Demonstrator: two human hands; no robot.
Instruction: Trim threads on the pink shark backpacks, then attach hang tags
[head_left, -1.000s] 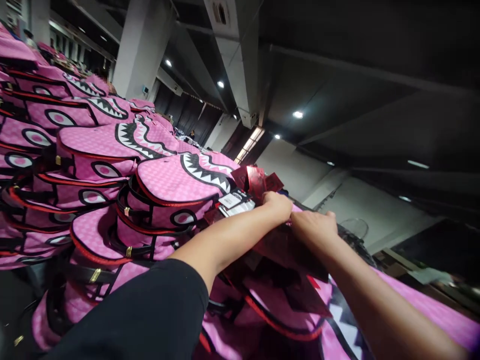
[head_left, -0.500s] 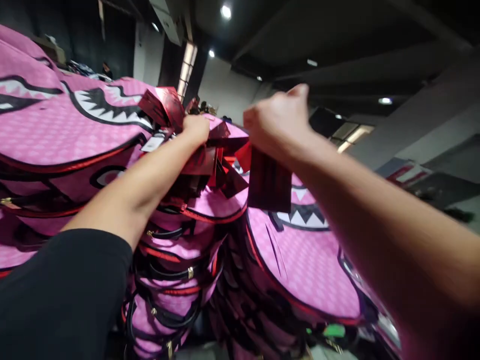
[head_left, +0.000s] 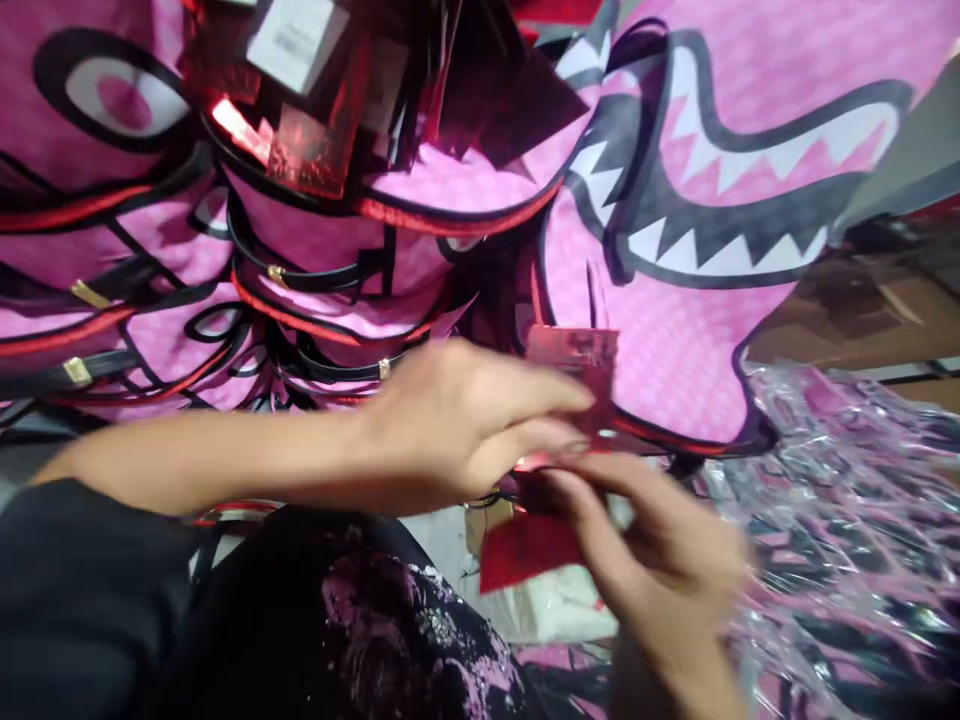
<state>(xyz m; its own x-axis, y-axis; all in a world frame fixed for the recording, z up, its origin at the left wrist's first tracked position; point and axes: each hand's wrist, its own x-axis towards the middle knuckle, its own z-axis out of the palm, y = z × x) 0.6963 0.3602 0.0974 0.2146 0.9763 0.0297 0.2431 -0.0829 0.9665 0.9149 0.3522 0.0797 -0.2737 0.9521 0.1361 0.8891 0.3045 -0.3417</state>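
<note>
Left hand: left hand (head_left: 457,420) reaches in from the left at mid-frame, thumb and fingers pinching the lower edge of a red foil tag (head_left: 577,375).
Right hand: right hand (head_left: 660,550) comes up from below right, blurred; its fingertips close on the same tag from beneath, just above a second red card (head_left: 525,550).
Tag position: red foil tag hangs in front of a pink shark-mouth bag (head_left: 675,330), touching its lower front near the red piping.
Tag handling: looks like a thin, shiny card, probably light and fairly stiff, yet easy to crease; the foil face likely slips, so a pinch at an edge or corner seems the safest hold.
Bag handling: pink fabric with a printed toothed grin, soft and bulky; it would probably sag if lifted by one corner.
Around it: a stack of pink bags (head_left: 225,260) with black straps and gold buckles fills the left; more red tags (head_left: 315,150) and a white label (head_left: 292,35) hang above.
Right edge: crinkled clear plastic wrap (head_left: 847,520) over further pink goods.
</note>
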